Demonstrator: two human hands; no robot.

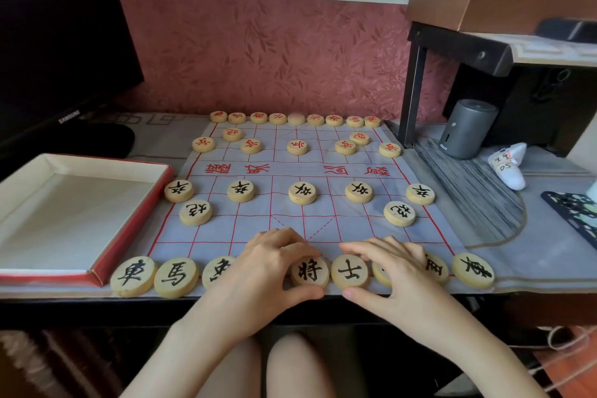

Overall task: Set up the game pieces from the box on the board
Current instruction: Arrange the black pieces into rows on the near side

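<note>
The thin pale-blue cloth board with its red grid (290, 229) lies on the counter, and its near row of round wooden discs with black characters (132, 275) sits right at the counter's front edge. The left hand (274, 268) curls loosely around the centre black-marked disc (310, 272), thumb below it at the edge and fingers above it, touching rather than lifting. The right hand (392, 271) lies half open over the discs just right of centre, covering one; I cannot tell whether it grips anything.

The main risk is a nudge toward the body tipping a near-row disc off the edge. A dragging palm could also pull the cloth and shift the red-marked discs (297, 147) at the far side. The shallow white cardboard box with red sides (135, 213) looks empty, so little remains but straightening.
</note>
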